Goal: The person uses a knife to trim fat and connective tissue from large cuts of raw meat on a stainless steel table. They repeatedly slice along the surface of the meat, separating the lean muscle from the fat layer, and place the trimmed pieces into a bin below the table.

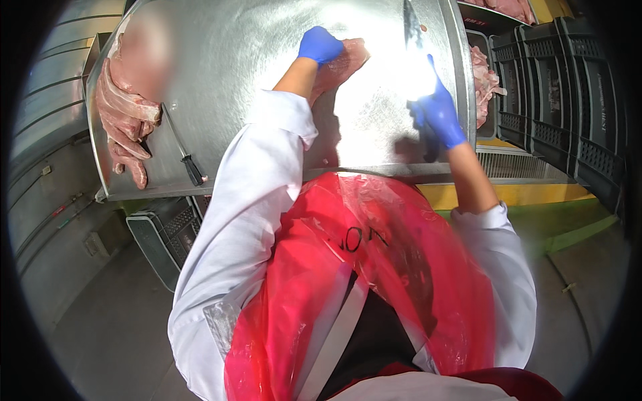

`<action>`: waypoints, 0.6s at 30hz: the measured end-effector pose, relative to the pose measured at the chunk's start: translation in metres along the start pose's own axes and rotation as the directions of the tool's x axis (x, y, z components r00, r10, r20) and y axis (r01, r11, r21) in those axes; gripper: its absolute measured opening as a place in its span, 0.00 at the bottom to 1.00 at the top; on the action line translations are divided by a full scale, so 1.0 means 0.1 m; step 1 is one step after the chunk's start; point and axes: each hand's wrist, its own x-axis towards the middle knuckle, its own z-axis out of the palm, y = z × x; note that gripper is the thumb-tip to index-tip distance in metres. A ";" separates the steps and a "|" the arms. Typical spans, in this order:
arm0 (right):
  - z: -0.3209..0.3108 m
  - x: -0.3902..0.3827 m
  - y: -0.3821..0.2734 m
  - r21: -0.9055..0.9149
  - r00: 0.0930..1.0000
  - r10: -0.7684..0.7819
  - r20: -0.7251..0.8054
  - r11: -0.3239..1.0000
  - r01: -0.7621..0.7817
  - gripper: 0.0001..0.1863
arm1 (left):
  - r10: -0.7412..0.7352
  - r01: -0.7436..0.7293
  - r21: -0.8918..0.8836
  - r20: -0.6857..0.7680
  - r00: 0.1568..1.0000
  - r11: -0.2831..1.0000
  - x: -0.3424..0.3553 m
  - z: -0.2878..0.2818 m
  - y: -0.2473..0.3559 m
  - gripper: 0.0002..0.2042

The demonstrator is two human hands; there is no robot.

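Observation:
On a metal work table point(231, 73), a long piece of raw pale-pink meat point(344, 65) lies under my left hand point(321, 45). That hand wears a blue glove, and its fingers are closed on the meat's upper part. My forearm and sleeve hide some of the piece. To the right, apart from the meat, my blue-gloved right hand point(438, 115) grips a knife point(412, 30), with the blade directed away from me. The index finger stretches forward along it. Strong glare washes out the part of the blade near the hand.
Several raw meat pieces point(127, 110) are heaped at the table's left edge; their top is blurred. Beside them lies a sharpening steel point(177, 142) with a black handle. Beyond the right edge are a tub of meat trimmings point(483, 83) and black plastic crates point(552, 93).

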 end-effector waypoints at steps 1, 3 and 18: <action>0.13 0.09 0.04 0.062 0.999 -0.034 0.034 0.998 0.031 0.44 | 0.037 -0.036 -0.086 0.002 0.999 0.996 0.09 0.06 -0.28 0.17; 0.40 0.30 0.06 0.221 0.994 -0.066 0.086 0.974 0.046 0.43 | 0.087 -0.090 -0.274 -0.025 0.996 0.958 0.11 0.08 -0.34 0.11; 1.12 1.03 -0.20 -0.047 0.951 -0.132 0.279 0.987 0.151 0.39 | 0.026 0.032 -0.619 0.084 0.996 0.785 0.41 -0.12 -0.31 0.10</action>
